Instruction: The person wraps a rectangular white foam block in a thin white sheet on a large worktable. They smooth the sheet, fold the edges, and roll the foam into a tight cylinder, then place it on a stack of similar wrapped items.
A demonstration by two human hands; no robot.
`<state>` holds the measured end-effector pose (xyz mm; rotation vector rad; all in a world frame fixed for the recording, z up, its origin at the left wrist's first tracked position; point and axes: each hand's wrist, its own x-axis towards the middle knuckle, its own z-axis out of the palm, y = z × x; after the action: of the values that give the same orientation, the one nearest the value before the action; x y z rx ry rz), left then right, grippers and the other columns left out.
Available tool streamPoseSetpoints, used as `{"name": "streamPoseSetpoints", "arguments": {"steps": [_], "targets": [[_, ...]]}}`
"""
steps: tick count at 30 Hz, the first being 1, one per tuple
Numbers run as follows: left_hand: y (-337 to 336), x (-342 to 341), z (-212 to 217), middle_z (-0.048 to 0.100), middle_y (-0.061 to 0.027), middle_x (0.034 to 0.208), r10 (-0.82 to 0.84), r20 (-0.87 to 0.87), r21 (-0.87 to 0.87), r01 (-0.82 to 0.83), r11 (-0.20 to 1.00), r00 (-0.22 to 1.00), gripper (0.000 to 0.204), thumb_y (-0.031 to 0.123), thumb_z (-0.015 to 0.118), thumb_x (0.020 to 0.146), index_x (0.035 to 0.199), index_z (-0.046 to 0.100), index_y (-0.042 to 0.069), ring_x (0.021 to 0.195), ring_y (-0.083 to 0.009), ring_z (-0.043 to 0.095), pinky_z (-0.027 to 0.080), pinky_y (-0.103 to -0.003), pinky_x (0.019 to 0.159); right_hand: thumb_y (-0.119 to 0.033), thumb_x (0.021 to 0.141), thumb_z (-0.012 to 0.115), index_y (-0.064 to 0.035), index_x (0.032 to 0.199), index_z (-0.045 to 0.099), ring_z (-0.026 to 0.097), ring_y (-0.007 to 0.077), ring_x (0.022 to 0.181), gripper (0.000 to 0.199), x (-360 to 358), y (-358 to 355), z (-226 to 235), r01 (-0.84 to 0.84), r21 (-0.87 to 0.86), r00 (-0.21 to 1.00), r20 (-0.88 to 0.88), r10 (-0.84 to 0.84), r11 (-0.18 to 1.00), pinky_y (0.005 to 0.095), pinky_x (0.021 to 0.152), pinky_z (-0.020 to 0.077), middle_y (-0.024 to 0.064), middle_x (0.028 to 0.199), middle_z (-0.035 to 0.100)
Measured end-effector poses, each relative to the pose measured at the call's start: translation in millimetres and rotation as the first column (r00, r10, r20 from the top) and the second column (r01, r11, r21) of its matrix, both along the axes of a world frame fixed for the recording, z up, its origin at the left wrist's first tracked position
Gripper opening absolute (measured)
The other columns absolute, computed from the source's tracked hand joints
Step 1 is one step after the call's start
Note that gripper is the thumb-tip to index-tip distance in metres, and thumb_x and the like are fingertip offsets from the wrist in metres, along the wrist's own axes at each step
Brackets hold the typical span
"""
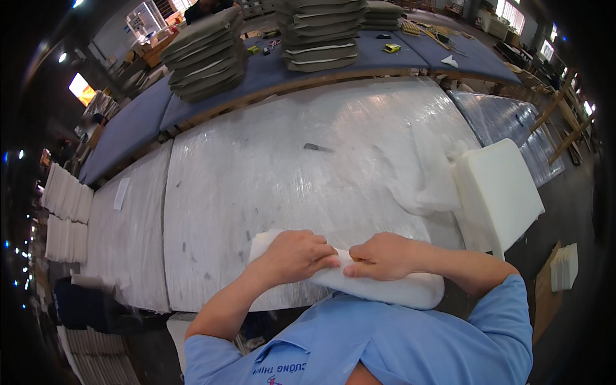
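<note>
A white padded foam piece [410, 290] lies across the table's near edge, against my body. My left hand [298, 255] is closed on its upper edge, the thumb pointing inward. Close beside it my right hand [385, 255] grips the same edge with bent fingers and thumb. The two thumbs nearly meet. Under my palms, part of the piece is hidden. Its left end shows past my left wrist, and its rounded right end bulges below my right forearm.
The plastic-wrapped table [256, 173] carries a loose sheet of white wadding [420, 173] and a small dark strip [316, 147]. A white foam block [497, 192] stands at the right edge. Grey cushion stacks [321, 35] rise on the blue table [269, 70] behind. White stacked pads [66, 205] are far left.
</note>
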<state>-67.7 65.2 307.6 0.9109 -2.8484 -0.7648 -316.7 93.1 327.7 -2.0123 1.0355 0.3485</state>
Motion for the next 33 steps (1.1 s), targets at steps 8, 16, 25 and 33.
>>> {"name": "streamPoseSetpoints", "arguments": {"steps": [8,16,25,33], "targets": [[-4.0,7.5,9.2,0.074,-0.0065,0.096,0.076,0.120,0.094,-0.088,0.992,0.990,0.041,0.050,0.058,0.100,0.102,0.078,0.014,0.091,-0.0282,0.068,0.048,-0.047,0.090,-0.060,0.107,0.035,-0.0088,0.114,0.073,0.069,0.0395,0.091,0.064,12.5,-3.6,-19.8,-0.013,-0.001,0.999,0.052,0.013,1.000,0.0490,0.086,0.0520,0.0198,0.097,0.073],[-7.2,43.0,10.3,0.073,-0.0042,0.106,0.068,0.116,-0.040,-0.064,0.997,0.991,0.045,0.055,0.066,0.094,0.108,0.079,0.014,0.101,-0.0238,0.064,0.044,-0.045,0.096,-0.061,0.107,0.033,-0.0067,0.111,0.073,0.069,0.0394,0.094,0.067,6.0,-4.0,-35.1,0.029,0.088,0.982,0.186,-0.045,0.996,0.0479,0.086,0.0524,0.0203,0.098,0.073],[-25.0,47.6,-2.8,0.070,-0.0060,0.095,0.131,0.099,0.222,-0.150,0.963,0.986,0.039,0.047,0.070,0.094,0.111,0.077,0.013,0.095,-0.0262,0.064,0.050,-0.039,0.082,-0.058,0.106,0.038,-0.0038,0.106,0.070,0.070,0.0398,0.091,0.063,53.5,-14.2,-9.9,-0.023,-0.178,0.999,0.018,0.027,0.984,0.0489,0.083,0.0523,0.0216,0.093,0.072],[-21.9,106.1,-19.5,0.068,-0.0165,0.126,0.430,-0.144,0.502,-0.308,0.808,0.891,0.076,0.048,0.085,0.080,0.138,0.062,0.004,0.121,-0.0302,0.062,0.049,-0.040,0.102,-0.049,0.108,0.040,-0.0033,0.110,0.070,0.069,0.0408,0.089,0.055,46.6,-11.2,-35.2,0.153,0.052,0.939,0.305,-0.161,0.987,0.0474,0.083,0.0519,0.0231,0.095,0.072]]}}
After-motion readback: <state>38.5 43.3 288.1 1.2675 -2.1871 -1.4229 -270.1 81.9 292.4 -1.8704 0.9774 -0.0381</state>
